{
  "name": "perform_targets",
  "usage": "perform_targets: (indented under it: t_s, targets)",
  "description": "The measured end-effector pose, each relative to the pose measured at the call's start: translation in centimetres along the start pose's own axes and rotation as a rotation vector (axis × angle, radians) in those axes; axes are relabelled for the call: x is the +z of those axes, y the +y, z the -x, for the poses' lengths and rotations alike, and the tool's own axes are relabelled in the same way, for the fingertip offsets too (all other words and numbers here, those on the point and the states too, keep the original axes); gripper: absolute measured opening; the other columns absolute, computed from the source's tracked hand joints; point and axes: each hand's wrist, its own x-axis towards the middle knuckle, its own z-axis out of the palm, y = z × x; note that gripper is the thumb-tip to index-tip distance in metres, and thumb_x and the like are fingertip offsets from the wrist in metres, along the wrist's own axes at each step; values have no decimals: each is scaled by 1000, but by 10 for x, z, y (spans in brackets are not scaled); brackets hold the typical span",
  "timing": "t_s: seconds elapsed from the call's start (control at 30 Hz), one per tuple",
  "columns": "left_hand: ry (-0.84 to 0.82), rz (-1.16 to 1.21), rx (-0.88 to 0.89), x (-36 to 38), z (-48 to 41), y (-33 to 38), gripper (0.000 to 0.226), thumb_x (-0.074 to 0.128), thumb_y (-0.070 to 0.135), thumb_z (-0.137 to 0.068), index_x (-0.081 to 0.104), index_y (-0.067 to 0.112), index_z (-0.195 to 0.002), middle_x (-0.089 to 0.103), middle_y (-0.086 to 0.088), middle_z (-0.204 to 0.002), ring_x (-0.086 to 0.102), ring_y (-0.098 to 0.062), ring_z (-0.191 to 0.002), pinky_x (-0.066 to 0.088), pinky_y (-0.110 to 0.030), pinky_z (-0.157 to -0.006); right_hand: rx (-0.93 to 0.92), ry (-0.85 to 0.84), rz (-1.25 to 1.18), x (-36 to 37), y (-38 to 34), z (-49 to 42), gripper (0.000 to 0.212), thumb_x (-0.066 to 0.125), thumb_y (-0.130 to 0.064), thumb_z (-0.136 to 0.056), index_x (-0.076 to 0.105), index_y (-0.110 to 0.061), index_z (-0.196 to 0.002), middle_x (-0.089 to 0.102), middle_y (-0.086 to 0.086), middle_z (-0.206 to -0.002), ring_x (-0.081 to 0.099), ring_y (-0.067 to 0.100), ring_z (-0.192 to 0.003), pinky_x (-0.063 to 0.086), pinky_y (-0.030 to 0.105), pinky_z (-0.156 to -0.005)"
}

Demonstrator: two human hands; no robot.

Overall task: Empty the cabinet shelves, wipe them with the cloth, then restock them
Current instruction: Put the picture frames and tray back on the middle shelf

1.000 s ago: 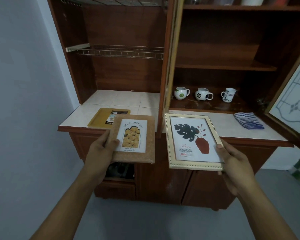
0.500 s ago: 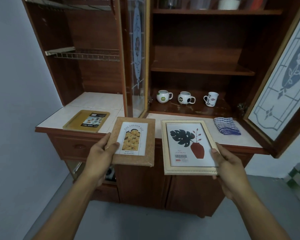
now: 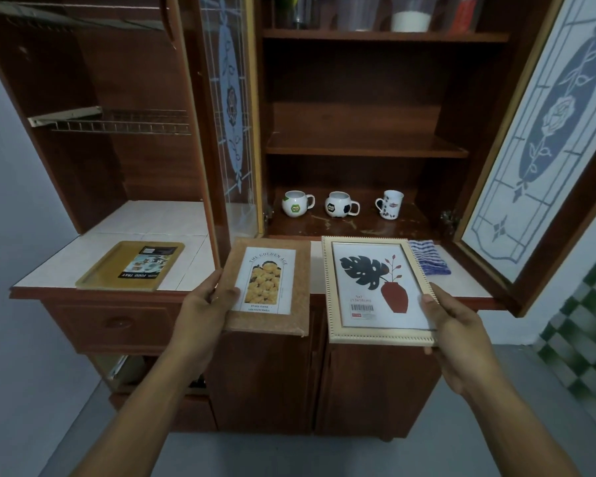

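My left hand grips a brown cork photo frame by its left edge. My right hand holds a cream beaded photo frame with a leaf-and-vase print by its lower right corner. Both frames hang face up in front of the counter edge. Behind them the open wooden cabinet has a bare middle shelf. Its bottom shelf carries three mugs. A blue striped cloth lies folded on the tiled counter, partly hidden by the cream frame.
A yellow food tray lies on the counter at the left. Two glass cabinet doors stand open, one in the middle, one at the right. A wire rack hangs in the left bay. Jars and cups fill the top shelf.
My view has shifted right and closer to the open cabinet. Both frames stay in my hands, now slightly nearer the counter edge.
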Motion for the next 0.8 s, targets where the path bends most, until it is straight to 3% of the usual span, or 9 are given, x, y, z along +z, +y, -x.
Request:
perform_targets:
  t_s: [0.1,0.23,0.37,0.53,0.67,0.8]
  targets:
    - [-6,10,-10,9,-10,-1,44,57,14,-97,49,26,-138,72,4,-106,70,-18,-98,57,-38,-84,0,21,-4,-5,1,-12,28,54,-23,-99,62,-23,-126,75,2,-98,70,19,-71,40,24,-38]
    - [-17,34,-1,25,-23,1,35,55,11,-97,52,35,-122,73,5,-99,71,-15,-90,57,-27,-71,-3,16,-8,-7,0,-31,27,55,-24,-99,63,-23,-125,76,1,-94,71,19,-71,41,23,-38]
    - [22,29,12,43,-40,2,42,56,10,-96,53,27,-134,71,3,-107,69,-18,-99,55,-38,-88,1,-11,8,-14,-4,-59,25,53,-26,-100,62,-27,-123,76,0,-94,72,26,-80,41,23,-39]
    - [38,27,14,62,-62,6,29,58,10,-95,65,37,-101,74,2,-103,69,-21,-99,53,-43,-92,13,-17,-13,-18,-10,-91,26,54,-25,-99,61,-25,-124,76,3,-94,72,20,-73,41,22,-38]
    - [60,59,-3,74,-84,5,39,58,10,-95,56,27,-131,73,-2,-107,71,-23,-96,56,-40,-83,-1,-44,-4,-19,-15,-115,25,53,-24,-100,63,-26,-122,76,3,-92,72,20,-73,42,23,-38]
    - [73,64,2,83,-104,6,45,58,8,-94,52,21,-137,74,-1,-102,71,-23,-96,55,-43,-88,-7,-64,-15,-13,-22,-135,21,51,-22,-101,64,-26,-116,76,3,-88,69,14,-65,41,21,-36]
